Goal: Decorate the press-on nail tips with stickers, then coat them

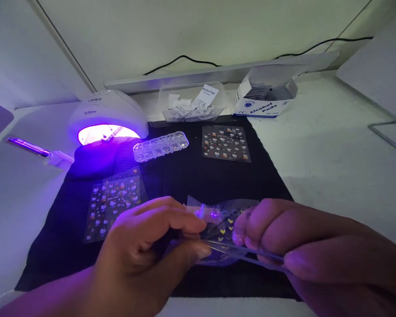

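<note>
Both of my hands are over the front of a black cloth (181, 180), pinching a clear plastic sticker sheet (225, 232) with small yellow hearts on it. My left hand (148, 246) grips its left part between thumb and forefinger. On the right side, my right hand (293, 237) has its fingers curled round the sheet, whose near edge bends up toward me. A pinkish patch with shiny purple glints shows by my left fingertips; I cannot make out what it is. Left of my left hand lie overlapping sticker sheets (97, 215) with white cat faces.
A nail lamp (108, 108) glows purple at the left, with a brush (57, 159) beside it. Behind my hands are a compartment case (161, 146) of small gems and another sticker sheet (226, 143). A clear tub (163, 94) of sachets and an alcohol pads box (260, 108) stand at the back.
</note>
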Demonstrator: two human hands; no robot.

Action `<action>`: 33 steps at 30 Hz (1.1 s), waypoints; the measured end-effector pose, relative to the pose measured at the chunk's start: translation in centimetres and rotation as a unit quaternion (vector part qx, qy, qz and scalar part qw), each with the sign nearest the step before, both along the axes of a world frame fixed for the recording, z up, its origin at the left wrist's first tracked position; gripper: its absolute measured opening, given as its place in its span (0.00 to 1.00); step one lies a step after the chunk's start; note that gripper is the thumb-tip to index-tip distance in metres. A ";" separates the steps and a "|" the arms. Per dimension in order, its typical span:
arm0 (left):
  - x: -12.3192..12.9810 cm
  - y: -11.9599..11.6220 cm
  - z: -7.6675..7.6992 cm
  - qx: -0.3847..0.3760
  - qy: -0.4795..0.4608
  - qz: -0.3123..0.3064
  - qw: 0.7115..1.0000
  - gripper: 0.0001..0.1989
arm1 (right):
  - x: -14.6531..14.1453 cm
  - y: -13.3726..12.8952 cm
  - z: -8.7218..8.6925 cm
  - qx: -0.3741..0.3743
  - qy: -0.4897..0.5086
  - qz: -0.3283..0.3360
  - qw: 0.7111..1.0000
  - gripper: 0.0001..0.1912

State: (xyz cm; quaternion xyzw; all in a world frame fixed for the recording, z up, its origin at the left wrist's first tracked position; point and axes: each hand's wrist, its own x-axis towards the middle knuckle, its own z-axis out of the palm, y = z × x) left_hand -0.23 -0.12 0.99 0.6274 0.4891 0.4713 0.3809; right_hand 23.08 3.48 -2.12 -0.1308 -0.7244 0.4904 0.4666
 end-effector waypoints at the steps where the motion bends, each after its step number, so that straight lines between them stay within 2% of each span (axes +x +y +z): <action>1: 0.0 0.0 0.0 -0.001 0.000 0.001 1.000 0.08 | 0.0 0.0 0.0 -0.002 0.002 -0.002 1.000 0.17; 12: 0.0 0.0 0.1 -0.008 0.000 0.014 1.000 0.07 | 0.1 -0.2 -0.3 -0.003 0.002 -0.015 1.000 0.16; 19: 0.2 0.0 0.0 -0.018 -0.017 0.027 0.999 0.09 | -0.7 0.6 0.3 0.003 0.001 -0.003 1.000 0.16; 23: 0.2 0.0 -0.1 -0.026 -0.020 0.024 0.999 0.10 | -1.0 0.5 0.8 -0.029 0.008 -0.024 0.999 0.13; 27: 0.1 0.1 -0.3 -0.030 -0.020 0.023 0.999 0.09 | -1.3 0.1 1.1 -0.048 0.014 -0.040 0.998 0.13; 33: 0.1 0.1 -0.5 -0.027 -0.004 0.029 0.999 0.09 | -2.1 0.3 1.0 -0.086 0.061 -0.077 0.991 0.09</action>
